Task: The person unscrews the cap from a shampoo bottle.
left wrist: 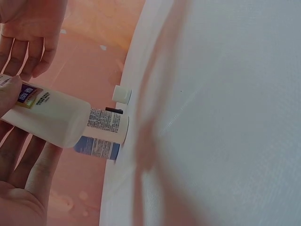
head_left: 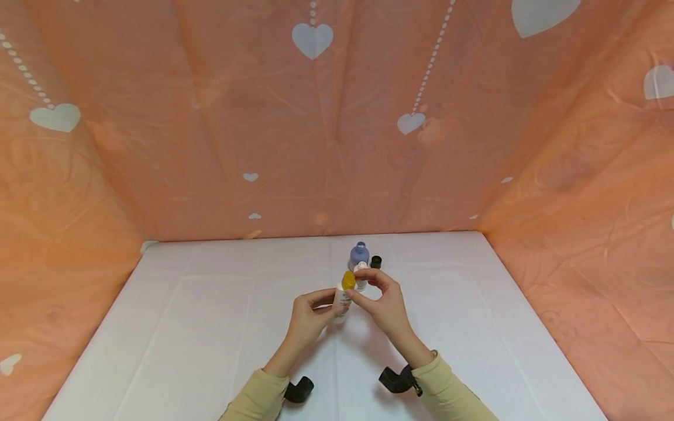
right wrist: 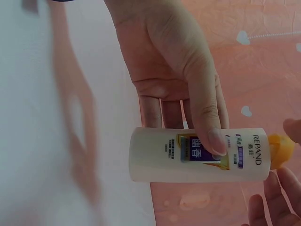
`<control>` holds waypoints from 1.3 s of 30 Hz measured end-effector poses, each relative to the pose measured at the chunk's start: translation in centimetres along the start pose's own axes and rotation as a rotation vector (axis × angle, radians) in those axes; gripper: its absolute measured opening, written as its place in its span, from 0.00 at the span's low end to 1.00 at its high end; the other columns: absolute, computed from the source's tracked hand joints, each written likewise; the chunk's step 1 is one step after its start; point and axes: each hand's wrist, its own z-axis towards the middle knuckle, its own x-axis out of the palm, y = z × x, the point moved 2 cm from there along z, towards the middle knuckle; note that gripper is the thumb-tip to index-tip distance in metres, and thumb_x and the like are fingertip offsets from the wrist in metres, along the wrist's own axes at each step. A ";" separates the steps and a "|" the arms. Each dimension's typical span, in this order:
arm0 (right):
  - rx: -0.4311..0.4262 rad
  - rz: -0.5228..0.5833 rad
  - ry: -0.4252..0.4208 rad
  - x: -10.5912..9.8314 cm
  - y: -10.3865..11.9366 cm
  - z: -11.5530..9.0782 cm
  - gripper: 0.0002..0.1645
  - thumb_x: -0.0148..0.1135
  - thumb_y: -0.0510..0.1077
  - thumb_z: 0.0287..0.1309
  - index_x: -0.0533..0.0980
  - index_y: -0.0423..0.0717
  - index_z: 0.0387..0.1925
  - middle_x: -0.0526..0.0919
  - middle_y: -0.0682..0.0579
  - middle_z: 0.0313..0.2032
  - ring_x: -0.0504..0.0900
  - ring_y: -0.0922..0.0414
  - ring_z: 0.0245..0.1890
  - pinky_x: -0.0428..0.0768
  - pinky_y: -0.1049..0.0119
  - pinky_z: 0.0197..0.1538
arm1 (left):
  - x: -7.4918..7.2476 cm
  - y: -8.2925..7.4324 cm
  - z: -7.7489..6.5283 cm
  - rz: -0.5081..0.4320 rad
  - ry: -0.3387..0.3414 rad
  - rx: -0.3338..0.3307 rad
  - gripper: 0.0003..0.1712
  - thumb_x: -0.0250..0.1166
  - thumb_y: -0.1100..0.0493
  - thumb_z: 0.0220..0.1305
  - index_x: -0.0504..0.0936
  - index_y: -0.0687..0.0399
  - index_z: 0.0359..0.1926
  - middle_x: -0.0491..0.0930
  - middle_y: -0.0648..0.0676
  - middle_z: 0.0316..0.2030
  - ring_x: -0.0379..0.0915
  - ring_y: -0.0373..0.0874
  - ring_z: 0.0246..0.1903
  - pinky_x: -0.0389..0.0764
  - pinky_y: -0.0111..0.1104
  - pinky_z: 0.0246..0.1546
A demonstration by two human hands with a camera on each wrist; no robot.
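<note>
My left hand (head_left: 309,320) holds a white shampoo-like bottle (right wrist: 202,162) round its body, thumb across the purple label. Its base hangs over the table, and in the head view the bottle tilts with its yellow cap (head_left: 348,280) up. At that cap, my right hand (head_left: 388,301) pinches with thumb and fingertips; in the right wrist view they come in from the edge on both sides of it. Just behind the hands stand a blue bottle (head_left: 360,255), a smaller white bottle (head_left: 363,284), partly hidden by the right fingers, and a black-topped item (head_left: 376,262).
A white-clothed table (head_left: 210,327) lies under the hands. Orange sheets with pale hearts (head_left: 312,41) hang behind and at both sides. In the left wrist view, a white cylindrical object (left wrist: 122,94) stands near the printed white bottle. Black wrist mounts (head_left: 397,380) sit below the hands.
</note>
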 end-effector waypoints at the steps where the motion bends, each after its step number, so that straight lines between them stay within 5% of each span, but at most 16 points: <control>1: -0.001 -0.002 -0.001 0.0 0.0 0.0 0.19 0.73 0.34 0.47 0.79 0.33 0.43 0.82 0.42 0.43 0.76 0.47 0.48 0.69 0.43 0.56 | 0.0 0.0 0.0 0.001 0.000 -0.002 0.20 0.72 0.71 0.52 0.82 0.69 0.48 0.83 0.62 0.43 0.80 0.55 0.44 0.82 0.34 0.41; 11: -0.031 -0.041 0.062 -0.3 0.5 0.0 0.16 0.67 0.28 0.51 0.79 0.33 0.44 0.83 0.41 0.44 0.76 0.51 0.50 0.70 0.52 0.56 | 0.0 0.0 -0.1 -0.011 0.035 -0.010 0.20 0.72 0.71 0.52 0.82 0.69 0.48 0.82 0.63 0.44 0.79 0.54 0.45 0.82 0.34 0.42; 22: 0.035 0.080 0.138 -0.6 0.5 0.1 0.17 0.53 0.24 0.59 0.76 0.30 0.50 0.79 0.37 0.51 0.69 0.45 0.58 0.60 0.44 0.63 | 0.1 0.6 0.0 -0.026 0.071 -0.017 0.20 0.72 0.72 0.51 0.82 0.69 0.48 0.81 0.65 0.45 0.79 0.56 0.46 0.82 0.35 0.43; 31: -0.015 0.000 -0.005 -0.6 0.9 0.0 0.19 0.66 0.31 0.54 0.74 0.32 0.48 0.80 0.36 0.44 0.75 0.44 0.50 0.67 0.43 0.58 | 0.0 -0.3 -0.2 0.014 0.003 -0.030 0.20 0.71 0.69 0.53 0.81 0.69 0.49 0.81 0.64 0.46 0.79 0.57 0.45 0.82 0.34 0.42; 39: 0.016 -0.051 -0.013 -0.2 1.0 -0.1 0.18 0.69 0.32 0.51 0.76 0.31 0.45 0.81 0.39 0.43 0.76 0.46 0.48 0.68 0.47 0.57 | -0.1 -0.2 -0.1 0.006 -0.033 -0.033 0.20 0.72 0.69 0.53 0.81 0.70 0.49 0.81 0.65 0.45 0.80 0.58 0.43 0.83 0.34 0.40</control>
